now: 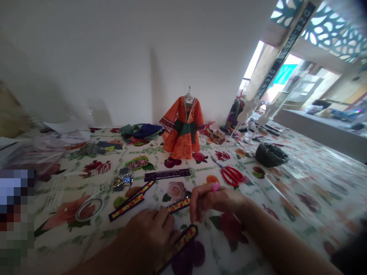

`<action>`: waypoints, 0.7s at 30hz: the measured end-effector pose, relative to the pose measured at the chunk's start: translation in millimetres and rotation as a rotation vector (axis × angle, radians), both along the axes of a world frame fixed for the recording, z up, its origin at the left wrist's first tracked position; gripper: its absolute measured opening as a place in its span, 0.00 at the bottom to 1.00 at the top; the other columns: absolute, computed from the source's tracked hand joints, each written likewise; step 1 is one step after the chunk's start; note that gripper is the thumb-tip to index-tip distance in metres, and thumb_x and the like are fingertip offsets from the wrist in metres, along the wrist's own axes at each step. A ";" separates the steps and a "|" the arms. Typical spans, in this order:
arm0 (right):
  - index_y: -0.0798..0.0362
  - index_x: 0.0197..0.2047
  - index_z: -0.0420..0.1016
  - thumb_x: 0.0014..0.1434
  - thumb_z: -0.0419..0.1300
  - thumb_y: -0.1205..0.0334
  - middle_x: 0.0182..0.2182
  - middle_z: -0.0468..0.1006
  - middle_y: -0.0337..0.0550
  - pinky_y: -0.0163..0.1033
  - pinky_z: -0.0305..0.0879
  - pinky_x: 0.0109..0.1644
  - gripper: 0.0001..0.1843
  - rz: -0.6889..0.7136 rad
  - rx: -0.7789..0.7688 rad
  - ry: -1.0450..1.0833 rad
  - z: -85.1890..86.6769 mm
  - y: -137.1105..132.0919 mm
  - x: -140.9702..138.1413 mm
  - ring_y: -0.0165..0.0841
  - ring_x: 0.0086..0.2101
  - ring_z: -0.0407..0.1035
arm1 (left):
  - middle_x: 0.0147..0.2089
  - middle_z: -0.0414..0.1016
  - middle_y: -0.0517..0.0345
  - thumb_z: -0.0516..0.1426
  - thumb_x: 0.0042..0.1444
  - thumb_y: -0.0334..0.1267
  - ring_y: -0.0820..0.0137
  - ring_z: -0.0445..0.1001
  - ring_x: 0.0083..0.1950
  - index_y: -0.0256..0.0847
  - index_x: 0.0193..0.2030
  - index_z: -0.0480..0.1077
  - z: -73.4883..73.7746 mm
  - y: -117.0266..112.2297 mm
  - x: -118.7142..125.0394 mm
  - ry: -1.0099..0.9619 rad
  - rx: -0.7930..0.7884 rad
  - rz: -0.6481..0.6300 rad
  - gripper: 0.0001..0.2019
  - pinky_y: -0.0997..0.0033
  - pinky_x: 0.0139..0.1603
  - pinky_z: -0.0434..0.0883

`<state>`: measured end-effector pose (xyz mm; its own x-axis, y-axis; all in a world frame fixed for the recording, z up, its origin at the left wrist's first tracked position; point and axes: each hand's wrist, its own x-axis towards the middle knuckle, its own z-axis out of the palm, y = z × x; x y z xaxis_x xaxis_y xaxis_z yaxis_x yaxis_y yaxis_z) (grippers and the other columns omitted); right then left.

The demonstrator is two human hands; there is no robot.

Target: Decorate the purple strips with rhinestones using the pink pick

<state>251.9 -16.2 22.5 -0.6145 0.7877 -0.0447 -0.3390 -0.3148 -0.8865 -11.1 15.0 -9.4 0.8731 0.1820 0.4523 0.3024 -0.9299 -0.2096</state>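
Observation:
My left hand (pixel 153 233) is low over the flowered tablecloth, its fingers curled down on a dark-edged trim strip with a yellow and red pattern (pixel 183 238). A second piece of patterned trim (pixel 179 205) shows just beyond its knuckles. To the right, my right hand (pixel 213 200) hovers with loosely bent fingers pointing down, near the end of that second piece. Something small and pink (pixel 216 186) shows at the top of this hand; its kind is unclear. Two more patterned strips (pixel 132 200) lie to the left, beneath a purple strip with white beads (pixel 168 174).
A small orange and green dress on a stand (pixel 186 122) is at the back by the wall. Red-handled scissors (pixel 231 175), a black bowl-like container (pixel 271 154), a clear ring-shaped roll (pixel 89 209), multicoloured beads (pixel 137 163), shiny sequins (pixel 124 179) and folded cloth (pixel 142 131) lie around.

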 end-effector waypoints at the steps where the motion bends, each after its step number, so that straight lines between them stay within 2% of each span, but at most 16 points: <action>1: 0.60 0.41 0.84 0.52 0.57 0.72 0.37 0.87 0.48 0.32 0.76 0.41 0.17 -0.002 -0.001 -0.006 0.3 -0.2 -0.7 0.31 0.35 0.81 | 0.27 0.69 0.59 0.57 0.64 0.37 0.62 0.71 0.29 0.46 0.27 0.61 -1.4 0.2 0.6 -0.029 0.008 0.020 0.14 0.56 0.28 0.57; 3: 0.59 0.41 0.84 0.51 0.57 0.72 0.37 0.87 0.48 0.32 0.75 0.40 0.18 -0.012 -0.006 -0.019 0.8 -0.5 -1.2 0.30 0.34 0.81 | 0.26 0.68 0.60 0.57 0.63 0.36 0.62 0.70 0.29 0.47 0.27 0.61 -0.5 0.4 1.5 -0.051 0.025 0.008 0.14 0.56 0.27 0.55; 5: 0.60 0.40 0.85 0.50 0.58 0.71 0.36 0.88 0.48 0.33 0.75 0.39 0.16 -0.070 -0.001 -0.046 2.0 0.3 2.0 0.31 0.32 0.80 | 0.26 0.69 0.61 0.58 0.62 0.34 0.62 0.69 0.28 0.46 0.28 0.63 3.0 0.7 1.7 -0.002 0.029 -0.055 0.11 0.56 0.27 0.55; 7: 0.61 0.37 0.84 0.52 0.60 0.70 0.34 0.87 0.52 0.34 0.75 0.37 0.12 -0.192 0.026 -0.078 5.0 3.0 11.6 0.33 0.31 0.80 | 0.27 0.70 0.61 0.58 0.61 0.32 0.64 0.69 0.28 0.46 0.30 0.65 2.6 1.4 1.3 0.020 0.051 -0.070 0.10 0.57 0.27 0.55; 9: 0.60 0.36 0.83 0.55 0.62 0.67 0.34 0.87 0.51 0.33 0.74 0.36 0.09 -0.351 0.072 -0.073 9.8 7.8 27.7 0.32 0.31 0.80 | 0.28 0.70 0.61 0.58 0.61 0.34 0.62 0.70 0.29 0.46 0.30 0.65 -5.8 2.9 0.9 0.037 0.054 -0.052 0.09 0.57 0.27 0.56; 12: 0.50 0.39 0.80 0.59 0.63 0.60 0.32 0.84 0.35 0.29 0.73 0.40 0.06 -0.622 0.155 0.024 16.4 16.1 52.7 0.24 0.28 0.75 | 0.28 0.71 0.60 0.58 0.60 0.36 0.62 0.71 0.31 0.46 0.29 0.61 -25.8 4.4 1.0 -0.070 0.051 -0.018 0.10 0.58 0.28 0.59; 14: 0.47 0.39 0.78 0.60 0.63 0.58 0.31 0.82 0.31 0.28 0.72 0.40 0.04 -0.742 0.173 0.049 16.0 20.1 58.8 0.23 0.27 0.72 | 0.30 0.72 0.58 0.58 0.61 0.37 0.62 0.71 0.30 0.46 0.30 0.62 -31.5 2.8 1.2 -0.058 -0.014 0.049 0.10 0.57 0.29 0.61; 16: 0.49 0.38 0.78 0.61 0.63 0.58 0.28 0.80 0.34 0.30 0.71 0.36 0.05 -0.774 0.147 0.010 10.7 20.8 51.7 0.24 0.25 0.69 | 0.31 0.73 0.58 0.57 0.63 0.38 0.61 0.72 0.29 0.46 0.32 0.63 -24.9 -0.5 1.3 -0.016 -0.054 0.070 0.09 0.56 0.28 0.63; 21: 0.56 0.40 0.81 0.65 0.62 0.57 0.26 0.81 0.43 0.32 0.63 0.27 0.12 -0.662 0.067 -0.159 -4.2 10.7 10.4 0.29 0.23 0.71 | 0.31 0.74 0.58 0.60 0.64 0.35 0.64 0.73 0.27 0.43 0.32 0.67 15.1 -3.0 2.4 0.054 -0.019 0.046 0.09 0.59 0.26 0.68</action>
